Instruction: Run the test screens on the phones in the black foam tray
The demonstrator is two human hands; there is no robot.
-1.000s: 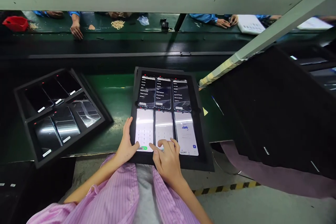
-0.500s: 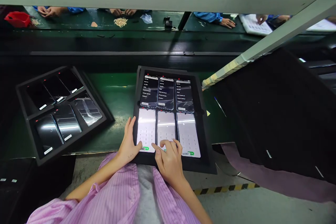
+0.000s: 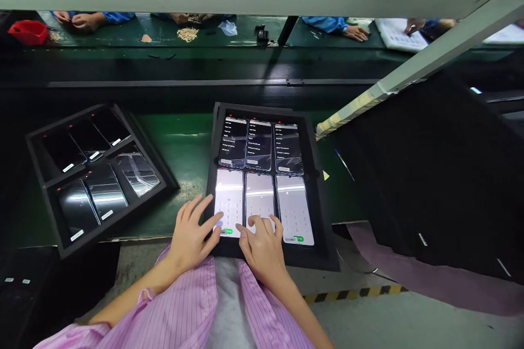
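White-lit phone (image 3: 228, 203): left hand (image 3: 191, 239) slid onto it, splayed; right hand (image 3: 262, 250) loose, seemingly tapping.

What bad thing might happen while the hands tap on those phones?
The black tray sticks out past the near edge of the green bench, so pressing might tip it. The left hand and right hand tap the left phone and middle phone side by side, so a finger may hit a wrong key.

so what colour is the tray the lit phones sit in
Black. The tray shows best in the head view, against the green bench.
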